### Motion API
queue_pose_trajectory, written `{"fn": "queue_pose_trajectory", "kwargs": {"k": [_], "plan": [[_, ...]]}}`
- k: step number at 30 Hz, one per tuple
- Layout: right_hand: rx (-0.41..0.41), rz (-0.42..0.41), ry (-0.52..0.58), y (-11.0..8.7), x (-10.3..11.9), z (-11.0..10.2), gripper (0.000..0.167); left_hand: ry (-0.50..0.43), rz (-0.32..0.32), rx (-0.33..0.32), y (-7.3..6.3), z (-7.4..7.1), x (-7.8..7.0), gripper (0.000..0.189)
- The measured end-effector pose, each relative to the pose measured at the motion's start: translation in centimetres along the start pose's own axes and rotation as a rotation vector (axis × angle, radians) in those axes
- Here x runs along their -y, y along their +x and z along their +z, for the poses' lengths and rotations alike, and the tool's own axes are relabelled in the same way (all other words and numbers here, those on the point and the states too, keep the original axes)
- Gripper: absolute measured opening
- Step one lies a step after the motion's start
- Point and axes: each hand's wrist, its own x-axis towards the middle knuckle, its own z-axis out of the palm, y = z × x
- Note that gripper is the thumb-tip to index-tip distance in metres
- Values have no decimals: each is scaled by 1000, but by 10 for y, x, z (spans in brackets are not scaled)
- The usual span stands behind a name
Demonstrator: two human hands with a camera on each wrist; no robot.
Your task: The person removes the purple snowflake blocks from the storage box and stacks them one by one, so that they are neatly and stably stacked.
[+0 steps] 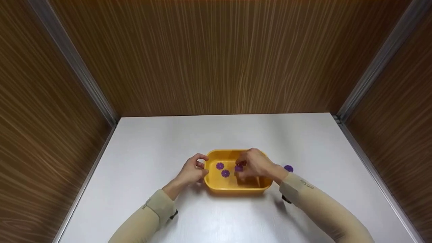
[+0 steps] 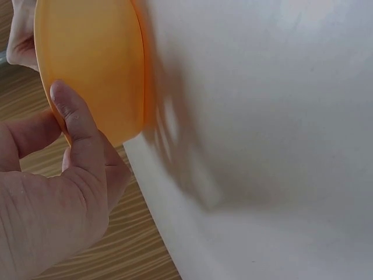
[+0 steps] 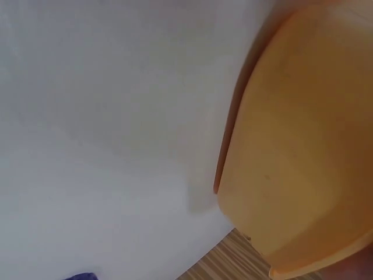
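Observation:
A yellow-orange plastic tub [image 1: 216,182] with rounded corners stands on the white table. My left hand [image 1: 192,171] grips its left end; in the left wrist view the thumb lies along the tub's outer wall [image 2: 99,58] and other fingers are at the rim. Over the right half of the tub, my right hand [image 1: 259,164] reaches inside and pinches a purple flower-shaped piece [image 1: 238,168], partly covered by its fingers. Two matching flower pieces, one upper [image 1: 220,165] and one lower [image 1: 225,173], lie on the tub floor to the left. The right wrist view shows the tub's outside [image 3: 297,140], with the fingers hidden.
Another purple flower piece [image 1: 288,168] lies on the white table [image 1: 152,141] right of the tub, just beyond my right wrist. Wood-grain panels stand behind [image 1: 216,60] and along both sides, with metal strips at the corners.

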Motion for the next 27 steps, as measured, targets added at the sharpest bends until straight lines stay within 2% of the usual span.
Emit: {"fn": "queue_pose_trajectory", "kwargs": {"k": [8, 17, 27], "plan": [[-33, 13, -11, -8, 0, -8, 34, 4, 13, 2, 1, -1, 3, 50], [-118, -56, -26, -24, -9, -16, 27, -6, -13, 0, 2, 1, 1, 50], [-193, -75, 0, -43, -22, -26, 22, 13, -13, -10, 2, 1, 1, 48]]}}
